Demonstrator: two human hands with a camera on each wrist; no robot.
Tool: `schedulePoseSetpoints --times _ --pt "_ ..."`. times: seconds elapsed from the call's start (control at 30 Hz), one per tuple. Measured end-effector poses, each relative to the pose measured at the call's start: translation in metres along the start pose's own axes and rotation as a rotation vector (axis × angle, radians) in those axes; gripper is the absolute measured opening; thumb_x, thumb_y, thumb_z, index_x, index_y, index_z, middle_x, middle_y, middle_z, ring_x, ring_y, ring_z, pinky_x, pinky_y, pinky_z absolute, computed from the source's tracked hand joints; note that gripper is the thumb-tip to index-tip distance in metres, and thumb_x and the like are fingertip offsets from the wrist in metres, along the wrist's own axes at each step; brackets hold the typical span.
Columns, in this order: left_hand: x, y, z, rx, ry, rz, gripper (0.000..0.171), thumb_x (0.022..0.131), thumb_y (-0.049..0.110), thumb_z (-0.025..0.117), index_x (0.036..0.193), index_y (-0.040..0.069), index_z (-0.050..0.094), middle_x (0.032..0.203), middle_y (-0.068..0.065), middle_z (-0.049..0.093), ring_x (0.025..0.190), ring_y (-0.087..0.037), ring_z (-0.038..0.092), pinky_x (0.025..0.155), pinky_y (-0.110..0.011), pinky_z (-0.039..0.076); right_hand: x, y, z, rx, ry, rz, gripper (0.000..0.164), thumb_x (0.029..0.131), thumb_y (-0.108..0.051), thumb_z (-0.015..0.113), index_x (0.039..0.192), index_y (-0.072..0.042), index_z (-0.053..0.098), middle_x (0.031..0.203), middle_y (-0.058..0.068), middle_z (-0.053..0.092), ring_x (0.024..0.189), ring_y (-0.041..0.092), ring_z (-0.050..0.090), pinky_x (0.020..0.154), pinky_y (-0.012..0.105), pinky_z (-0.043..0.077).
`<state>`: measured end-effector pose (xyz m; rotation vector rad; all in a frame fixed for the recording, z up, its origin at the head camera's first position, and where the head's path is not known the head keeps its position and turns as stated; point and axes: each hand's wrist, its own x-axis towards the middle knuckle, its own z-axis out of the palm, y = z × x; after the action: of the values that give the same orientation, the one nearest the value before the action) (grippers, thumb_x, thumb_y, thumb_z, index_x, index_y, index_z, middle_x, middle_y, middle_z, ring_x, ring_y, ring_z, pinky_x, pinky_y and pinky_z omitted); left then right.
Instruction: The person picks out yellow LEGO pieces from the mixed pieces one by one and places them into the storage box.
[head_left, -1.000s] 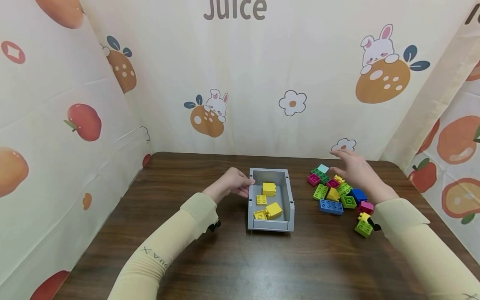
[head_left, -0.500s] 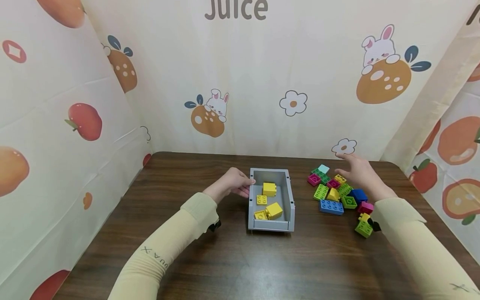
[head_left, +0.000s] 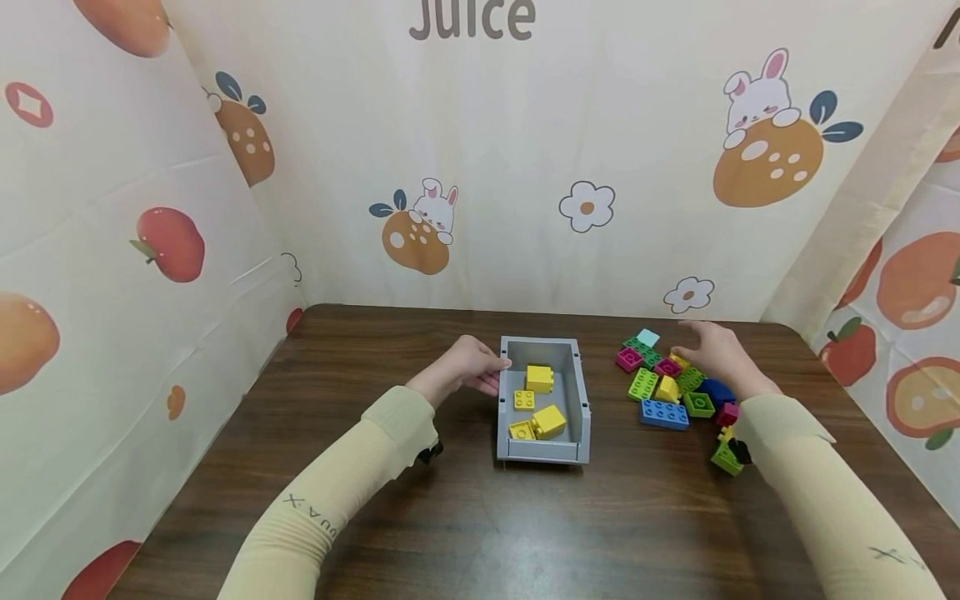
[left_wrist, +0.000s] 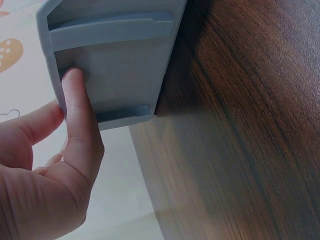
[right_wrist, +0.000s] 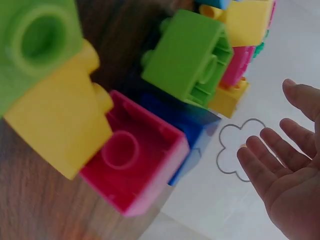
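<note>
Grey plastic open-topped box [head_left: 543,451], upright on dark wood-grain worktop [head_left: 525,533]. Inside: four bright yellow plastic toy bricks [head_left: 538,379] of mixed shapes, no other colour among them. Gripped at the left wall by the left hand [head_left: 474,365], thumb at the rim, one finger pressed to the outer face in the left wrist view.

Right of the box, well apart: loose pile of plastic toy bricks [head_left: 691,381] in green, blue, magenta, yellow and pale aqua. Over its far right part, right hand [head_left: 716,350] with fingers parted and lightly bent, holding nothing.

Step in hand, as judged: picking from the pile with the box steadied; probably a sort by yellow, going by the contents. Called for next: a lower reach and a pinch on one piece, perhaps the small yellow brick [head_left: 678,361] just by the thumb, without nudging its neighbours.

Readable: "Juice" in dark grey on cream fruit-print curtain [head_left: 510,167]. Small dark characters on pale yellow left sleeve [head_left: 330,483], inverted; only an "X" fairly clear. No brand legible on bricks or box.
</note>
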<state>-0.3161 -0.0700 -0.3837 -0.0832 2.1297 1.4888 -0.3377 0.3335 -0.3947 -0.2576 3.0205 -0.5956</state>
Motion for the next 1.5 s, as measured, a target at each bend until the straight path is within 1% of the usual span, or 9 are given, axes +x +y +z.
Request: schedulePoseSetpoints --times 0.07,0.3,0.5,0.63,0.83,1.0,1.13,1.5 --pt "0.0 0.0 0.0 0.0 -0.003 -0.002 0.034 0.09 0.018 0.066 0.106 -0.012 0.065 0.092 -0.025 0.069 0.058 -0.018 0.065 0.08 -0.042 0.059 0.0 0.002 0.002 -0.005 -0.007 0.003 0.062 0.092 -0.026 0.061 0.138 0.008 0.036 0.134 0.038 0.039 0.118 0.055 0.039 0.098 0.067 0.036" --pt "0.001 -0.001 0.0 -0.005 -0.005 0.001 0.034 0.09 0.017 0.065 0.107 -0.012 0.064 0.098 -0.028 0.067 0.058 -0.017 0.065 0.082 -0.044 0.058 0.001 0.007 0.007 0.016 -0.028 0.039 0.067 0.092 -0.033 0.06 0.137 0.009 0.035 0.128 0.04 0.043 0.11 0.052 0.047 0.094 0.066 0.041" --pt "0.001 -0.001 0.0 -0.003 0.004 -0.002 0.034 0.09 0.018 0.065 0.106 -0.012 0.064 0.099 -0.028 0.067 0.057 -0.016 0.064 0.076 -0.04 0.06 0.003 0.012 0.01 0.039 -0.069 0.05 0.061 0.093 -0.034 0.058 0.131 0.011 0.044 0.121 0.036 0.051 0.107 0.049 0.051 0.091 0.062 0.046" --pt "0.001 -0.001 -0.001 -0.002 0.005 -0.004 0.034 0.09 0.019 0.065 0.107 -0.012 0.064 0.094 -0.025 0.068 0.057 -0.016 0.065 0.079 -0.041 0.059 0.006 0.014 0.012 0.04 -0.094 0.056 0.057 0.094 -0.033 0.057 0.128 0.011 0.048 0.122 0.036 0.051 0.107 0.048 0.05 0.091 0.062 0.046" --pt "0.003 -0.002 -0.001 0.003 0.006 0.0 0.034 0.091 0.019 0.065 0.107 -0.011 0.064 0.078 -0.015 0.068 0.058 -0.017 0.065 0.08 -0.042 0.058 0.009 0.015 0.014 0.04 -0.096 0.069 0.049 0.094 -0.031 0.057 0.121 0.009 0.056 0.117 0.034 0.055 0.098 0.043 0.054 0.087 0.06 0.049" --pt "0.002 -0.001 0.0 -0.002 0.001 -0.001 0.035 0.091 0.018 0.064 0.107 -0.012 0.064 0.079 -0.016 0.068 0.057 -0.016 0.065 0.081 -0.043 0.058 0.01 0.015 0.015 0.041 -0.08 0.082 0.045 0.093 -0.027 0.058 0.118 0.01 0.058 0.114 0.034 0.057 0.093 0.039 0.055 0.086 0.058 0.05" --pt "0.002 -0.001 0.0 -0.004 0.004 -0.002 0.034 0.091 0.018 0.064 0.107 -0.012 0.064 0.079 -0.017 0.069 0.056 -0.016 0.065 0.082 -0.044 0.057 0.011 0.015 0.015 0.046 -0.082 0.091 0.043 0.094 -0.026 0.058 0.118 0.009 0.059 0.113 0.033 0.058 0.091 0.037 0.056 0.085 0.057 0.051" --pt "0.001 0.0 0.0 -0.002 0.003 -0.004 0.034 0.091 0.018 0.064 0.107 -0.012 0.064 0.08 -0.017 0.068 0.057 -0.016 0.065 0.081 -0.043 0.058 0.009 0.014 0.015 0.058 -0.076 0.077 0.041 0.093 -0.025 0.059 0.116 0.01 0.06 0.11 0.032 0.059 0.088 0.036 0.057 0.082 0.054 0.053"
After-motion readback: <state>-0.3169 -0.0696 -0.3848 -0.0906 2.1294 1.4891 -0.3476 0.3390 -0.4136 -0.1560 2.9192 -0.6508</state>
